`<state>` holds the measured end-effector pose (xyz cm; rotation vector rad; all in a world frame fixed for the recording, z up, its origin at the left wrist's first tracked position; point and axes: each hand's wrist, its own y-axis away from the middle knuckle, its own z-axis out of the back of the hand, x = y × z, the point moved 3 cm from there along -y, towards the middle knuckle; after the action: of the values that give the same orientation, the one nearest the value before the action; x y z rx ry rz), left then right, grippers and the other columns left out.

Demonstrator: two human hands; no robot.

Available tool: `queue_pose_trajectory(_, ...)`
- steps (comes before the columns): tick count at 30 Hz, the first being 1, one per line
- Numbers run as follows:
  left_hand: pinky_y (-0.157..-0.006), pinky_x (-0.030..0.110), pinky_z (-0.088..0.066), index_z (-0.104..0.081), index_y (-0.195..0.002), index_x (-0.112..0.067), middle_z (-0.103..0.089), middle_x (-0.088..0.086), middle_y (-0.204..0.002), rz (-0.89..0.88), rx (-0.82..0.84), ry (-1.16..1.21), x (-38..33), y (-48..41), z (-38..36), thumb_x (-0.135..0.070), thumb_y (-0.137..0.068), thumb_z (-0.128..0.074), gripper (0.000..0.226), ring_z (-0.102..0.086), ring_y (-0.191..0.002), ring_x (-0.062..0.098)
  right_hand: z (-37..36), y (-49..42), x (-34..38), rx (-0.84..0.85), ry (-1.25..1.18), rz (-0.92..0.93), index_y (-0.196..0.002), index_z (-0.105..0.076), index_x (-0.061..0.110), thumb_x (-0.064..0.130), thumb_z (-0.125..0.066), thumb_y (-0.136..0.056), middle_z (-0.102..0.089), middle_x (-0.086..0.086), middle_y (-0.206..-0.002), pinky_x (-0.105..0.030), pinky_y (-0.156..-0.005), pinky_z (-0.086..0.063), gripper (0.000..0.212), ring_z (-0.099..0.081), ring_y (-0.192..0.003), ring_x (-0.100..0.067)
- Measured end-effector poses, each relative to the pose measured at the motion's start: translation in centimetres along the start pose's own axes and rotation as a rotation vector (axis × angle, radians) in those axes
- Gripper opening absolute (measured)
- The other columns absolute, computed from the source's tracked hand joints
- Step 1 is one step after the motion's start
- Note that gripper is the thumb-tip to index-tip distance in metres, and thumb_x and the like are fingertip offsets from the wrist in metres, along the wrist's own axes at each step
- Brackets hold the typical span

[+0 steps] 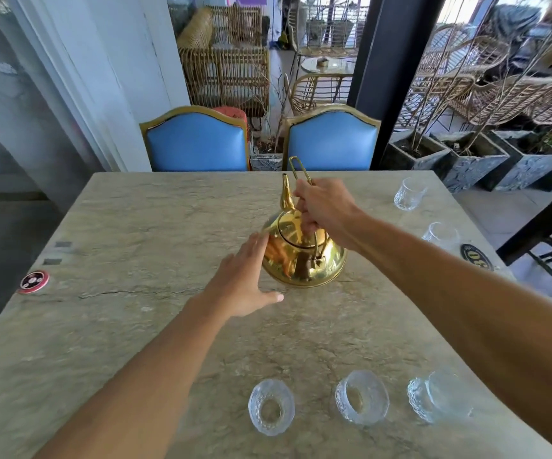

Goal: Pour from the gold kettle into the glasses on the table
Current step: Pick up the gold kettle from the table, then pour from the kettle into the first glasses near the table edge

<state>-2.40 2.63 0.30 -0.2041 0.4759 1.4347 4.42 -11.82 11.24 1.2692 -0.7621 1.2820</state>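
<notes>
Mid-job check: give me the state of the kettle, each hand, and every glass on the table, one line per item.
gold kettle: upright on the table, lid on, not pouring
right hand: shut on the kettle handle
left hand: open, flat against the kettle's side
three near glasses: upright in a row; fill cannot be told
two far right glasses: upright by the table's right edge, look empty
</notes>
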Motion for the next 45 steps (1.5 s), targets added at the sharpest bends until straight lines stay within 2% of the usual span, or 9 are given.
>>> queue_pose_trajectory(7, -0.120, 0.044, -0.027, -0.008, -0.160, -0.029, -0.033, -0.001, -0.162, -0.119, -0.102, 0.053, -0.1, 3.7, 4.6, -0.055, -0.065, -0.091, 0.129, -0.040, -0.145, 0.024, -1.4, 6.2, 4.9, -0.032, 0.038, 0.059, -0.077, -0.057, 0.007, 0.015, -0.051, -0.103, -0.042, -0.001, -0.058, -0.025, -0.039, -0.033, 0.028, -0.036, -0.045, -0.012)
queue_pose_trajectory(11, -0.121, 0.048, -0.026, -0.011, -0.158, -0.028, -0.040, -0.001, -0.158, -0.199, -0.123, 0.034, -0.1, 7.3, 6.1, -0.058, -0.055, -0.095, 0.136, -0.043, -0.141, 0.023, -2.7, 11.0, 6.1, -0.054, 0.087, 0.110, -0.087, -0.059, 0.004, 0.018, -0.054, -0.102, -0.043, -0.004, -0.059, -0.021, -0.036, -0.033, 0.021, -0.036, -0.045, -0.013)
queue_pose_trajectory(14, -0.125, 0.052, -0.018, -0.007, -0.158, -0.027, -0.027, 0.001, -0.165, -0.308, -0.136, -0.030, -0.1, 10.5, 6.4, -0.064, -0.048, -0.094, 0.146, -0.033, -0.148, 0.023, -4.0, 14.2, 5.9, -0.081, 0.110, 0.127, -0.086, -0.061, 0.004, 0.018, -0.054, -0.101, -0.044, -0.004, -0.058, -0.020, -0.036, -0.032, 0.021, -0.036, -0.041, -0.012)
queue_pose_trajectory(18, -0.127, 0.038, 0.005, 0.009, -0.162, -0.023, 0.002, -0.003, -0.172, -0.489, -0.127, -0.152, 0.3, 15.2, 5.5, -0.068, -0.052, -0.090, 0.154, 0.002, -0.152, 0.004, -6.2, 18.1, 4.6, -0.095, 0.182, 0.103, -0.091, -0.065, 0.001, 0.022, -0.057, -0.100, -0.047, -0.004, -0.060, -0.020, -0.037, -0.034, 0.024, -0.038, -0.041, -0.012)
queue_pose_trajectory(22, -0.125, 0.032, 0.006, 0.015, -0.160, -0.028, 0.007, -0.006, -0.172, -0.531, -0.064, -0.128, 1.7, 19.4, 4.3, -0.071, -0.052, -0.089, 0.156, 0.005, -0.147, -0.002, -8.9, 21.8, 3.1, -0.117, 0.241, 0.083, -0.096, -0.066, -0.010, 0.024, -0.059, -0.100, -0.052, -0.008, -0.064, -0.025, -0.040, -0.041, 0.035, -0.046, -0.047, -0.016)
queue_pose_trajectory(31, -0.121, 0.024, 0.005, 0.033, -0.151, -0.036, 0.026, -0.016, -0.161, -0.494, 0.130, -0.103, 5.9, 26.9, 0.6, -0.062, -0.056, -0.092, 0.159, 0.008, -0.149, 0.000, -14.6, 27.7, -2.0, -0.081, 0.149, -0.001, -0.101, -0.064, 0.002, 0.018, -0.054, -0.102, -0.050, -0.005, -0.064, -0.029, -0.041, -0.037, 0.019, -0.043, -0.047, -0.014)
queue_pose_trajectory(35, -0.120, 0.027, 0.002, 0.027, -0.154, -0.033, 0.015, -0.009, -0.170, -0.462, 0.170, -0.115, 7.7, 28.6, -1.2, -0.061, -0.058, -0.092, 0.156, -0.002, -0.157, 0.014, -16.6, 28.8, -3.7, -0.042, 0.166, -0.029, -0.114, -0.064, 0.009, 0.015, -0.052, -0.103, -0.048, -0.003, -0.062, -0.029, -0.042, -0.035, 0.017, -0.041, -0.046, -0.012)
queue_pose_trajectory(39, -0.121, 0.028, 0.002, 0.021, -0.159, -0.027, 0.010, -0.006, -0.171, -0.450, 0.237, -0.118, 8.6, 29.6, -2.4, -0.060, -0.058, -0.092, 0.156, -0.007, -0.157, 0.018, -17.9, 29.1, -5.2, -0.026, 0.194, -0.077, -0.142, -0.050, 0.010, 0.011, -0.050, -0.101, -0.047, -0.006, -0.066, -0.032, -0.045, -0.035, 0.041, -0.041, -0.051, -0.017)
queue_pose_trajectory(45, -0.123, 0.043, -0.026, 0.007, -0.162, -0.031, -0.016, -0.002, -0.171, -0.429, 0.258, -0.069, 9.8, 30.0, -3.5, -0.066, -0.046, -0.094, 0.158, -0.030, -0.151, 0.025, -19.5, 28.9, -6.2, 0.013, 0.280, -0.071, -0.133, -0.060, 0.011, 0.005, -0.044, -0.099, -0.048, -0.007, -0.067, -0.033, -0.048, -0.037, 0.038, -0.045, -0.062, -0.025)
